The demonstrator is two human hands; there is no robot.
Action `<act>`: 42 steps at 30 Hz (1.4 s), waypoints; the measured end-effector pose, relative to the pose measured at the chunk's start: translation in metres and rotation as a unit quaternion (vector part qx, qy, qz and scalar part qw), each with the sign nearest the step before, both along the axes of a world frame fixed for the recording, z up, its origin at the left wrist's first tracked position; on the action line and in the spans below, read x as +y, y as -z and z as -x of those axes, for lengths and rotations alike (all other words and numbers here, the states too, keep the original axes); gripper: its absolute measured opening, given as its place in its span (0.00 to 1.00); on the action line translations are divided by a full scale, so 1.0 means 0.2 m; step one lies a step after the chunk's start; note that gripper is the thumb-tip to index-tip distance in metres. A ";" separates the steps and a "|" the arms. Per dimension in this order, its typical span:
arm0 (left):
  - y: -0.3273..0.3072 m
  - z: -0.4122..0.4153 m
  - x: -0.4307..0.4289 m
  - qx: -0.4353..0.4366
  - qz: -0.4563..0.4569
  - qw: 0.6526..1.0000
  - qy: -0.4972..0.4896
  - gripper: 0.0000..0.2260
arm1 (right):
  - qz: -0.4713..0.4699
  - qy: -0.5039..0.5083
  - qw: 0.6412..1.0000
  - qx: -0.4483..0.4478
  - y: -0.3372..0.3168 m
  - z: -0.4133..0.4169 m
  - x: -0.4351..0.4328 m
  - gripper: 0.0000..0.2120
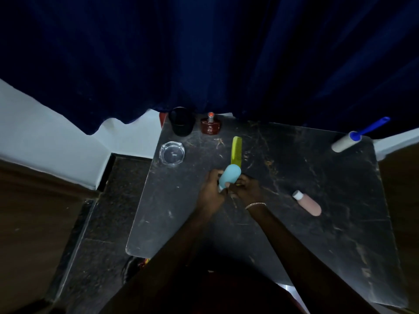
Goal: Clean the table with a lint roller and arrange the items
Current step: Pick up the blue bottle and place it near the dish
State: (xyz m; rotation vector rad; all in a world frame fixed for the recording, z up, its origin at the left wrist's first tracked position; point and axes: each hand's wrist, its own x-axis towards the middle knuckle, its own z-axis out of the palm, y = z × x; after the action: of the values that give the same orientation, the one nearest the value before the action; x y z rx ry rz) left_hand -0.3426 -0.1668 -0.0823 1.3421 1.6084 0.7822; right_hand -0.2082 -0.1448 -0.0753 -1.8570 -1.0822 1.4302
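Dark marble-look tabletop [294, 223], scuffed and streaked, set against a navy curtain [204, 53] that hangs over its far edge. Both bare hands meet near the middle of the tabletop. Left hand [210, 193] has its grip clamped around the lower, cap end of a light blue squeeze bottle [230, 175] — bottle tilted, rounded end pointing away from the person. Right hand [246, 186] sits just right of the bottle, fingers curled in a closed grip on the near end of a yellow-green comb [236, 150]; a bit of yellow-green shows between the fingers, and the comb runs away from the hand toward the curtain, its near end hidden behind the blue bottle. Thin chain bracelet [255, 205] on the right wrist.

Lint roller [347, 141] lies at the far right corner of the tabletop, well apart from both hands — pale roll on the surface, blue handle sticking out past the edge toward the curtain. Pink bottle [309, 203] with a white cap lies on its side right of the hands, untouched.

Far left corner: black cup [182, 122] upright, just beside it a dark red perfume bottle [210, 126] with an orange-topped sprayer. Clear glass ashtray [171, 153] sits nearer, by the left edge. Dark stone floor [102, 223] and a white wall [56, 137] to the left.
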 end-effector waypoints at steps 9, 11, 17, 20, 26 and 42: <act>0.00 0.24 0.33 -0.030 0.027 0.999 0.012 0.20 | -0.060 -0.058 0.991 -0.103 0.06 0.24 0.36 0.17; 0.01 0.28 0.40 -0.023 0.043 0.998 0.039 0.20 | -0.077 -0.073 0.985 -0.137 0.09 0.28 0.43 0.18; 0.10 0.34 0.56 -0.024 0.075 0.997 0.027 0.20 | -0.088 -0.093 0.978 -0.167 0.14 0.39 0.57 0.21; 0.14 0.37 0.58 -0.016 0.082 0.996 0.030 0.21 | -0.086 -0.094 0.979 -0.158 0.16 0.42 0.57 0.21; 0.16 0.41 0.59 0.008 0.091 0.994 0.067 0.25 | -0.107 -0.103 0.974 -0.172 0.19 0.45 0.58 0.18; 0.09 0.48 0.51 0.022 0.071 0.993 0.096 0.32 | -0.139 -0.123 0.974 -0.131 0.14 0.35 0.45 0.30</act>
State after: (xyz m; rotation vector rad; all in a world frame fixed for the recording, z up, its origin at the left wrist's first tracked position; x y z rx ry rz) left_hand -0.4377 -0.0651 -0.1002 1.3952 1.5131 0.5166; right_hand -0.2790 -0.0544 -0.1032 -1.7864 -1.6026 1.1066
